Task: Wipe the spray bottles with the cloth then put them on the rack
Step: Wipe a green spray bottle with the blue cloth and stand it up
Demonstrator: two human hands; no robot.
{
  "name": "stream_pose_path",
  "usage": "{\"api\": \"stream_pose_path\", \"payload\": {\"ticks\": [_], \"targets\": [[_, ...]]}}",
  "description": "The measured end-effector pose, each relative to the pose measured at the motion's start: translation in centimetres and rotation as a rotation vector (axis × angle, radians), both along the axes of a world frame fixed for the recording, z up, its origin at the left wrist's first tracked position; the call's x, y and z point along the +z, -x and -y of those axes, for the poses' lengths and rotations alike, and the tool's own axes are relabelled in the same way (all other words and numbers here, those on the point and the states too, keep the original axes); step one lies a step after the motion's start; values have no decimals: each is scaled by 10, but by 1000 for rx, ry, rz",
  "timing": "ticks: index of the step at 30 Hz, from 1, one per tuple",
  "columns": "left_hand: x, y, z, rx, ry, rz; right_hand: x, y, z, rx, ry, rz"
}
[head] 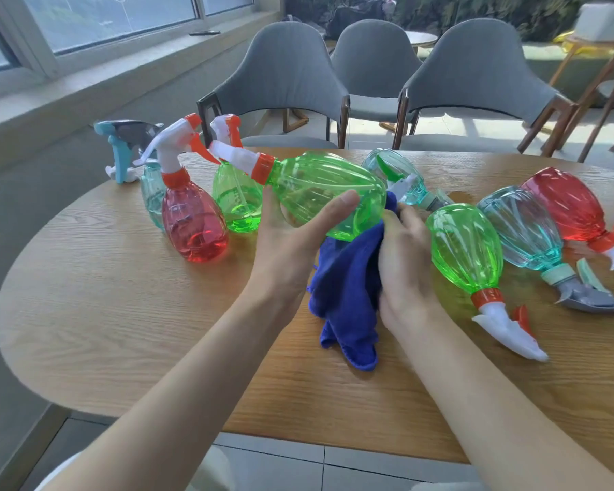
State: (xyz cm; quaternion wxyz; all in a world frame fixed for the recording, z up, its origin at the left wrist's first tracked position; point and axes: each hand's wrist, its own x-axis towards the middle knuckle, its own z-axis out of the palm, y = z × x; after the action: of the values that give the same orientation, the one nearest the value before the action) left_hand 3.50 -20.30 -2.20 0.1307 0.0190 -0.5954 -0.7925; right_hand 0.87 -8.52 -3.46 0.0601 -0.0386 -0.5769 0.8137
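Green bottle and blue cloth meet at frame centre.
The left hand wraps thumb and fingers round the clear, ribbed green bottle, held sideways above the table, its orange collar and white trigger pointing upper left. The right hand grips the bunched cloth against the bottle's base. Three standing bottles are at left; four lying bottles at right.

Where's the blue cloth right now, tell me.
In the head view the blue cloth is mid-frame, gripped by the right hand against the base of the green bottle that the left hand holds.
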Motion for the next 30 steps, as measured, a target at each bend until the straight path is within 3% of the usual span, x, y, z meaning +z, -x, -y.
{"api": "stream_pose_path", "payload": {"ticks": [8, 15, 21, 30], "targets": [[0, 2, 7, 167, 101, -16, 1, -10, -1, 28, -14, -136], [3, -10, -3, 161, 251, -93, 0, -8, 4, 98, 115, 24], [7, -5, 4, 294, 317, -178, 0, -17, 9, 96, 87, -2], [-8, -1, 6, 206, 394, -147, -5, -1, 0, 55, 279, 78]]}}
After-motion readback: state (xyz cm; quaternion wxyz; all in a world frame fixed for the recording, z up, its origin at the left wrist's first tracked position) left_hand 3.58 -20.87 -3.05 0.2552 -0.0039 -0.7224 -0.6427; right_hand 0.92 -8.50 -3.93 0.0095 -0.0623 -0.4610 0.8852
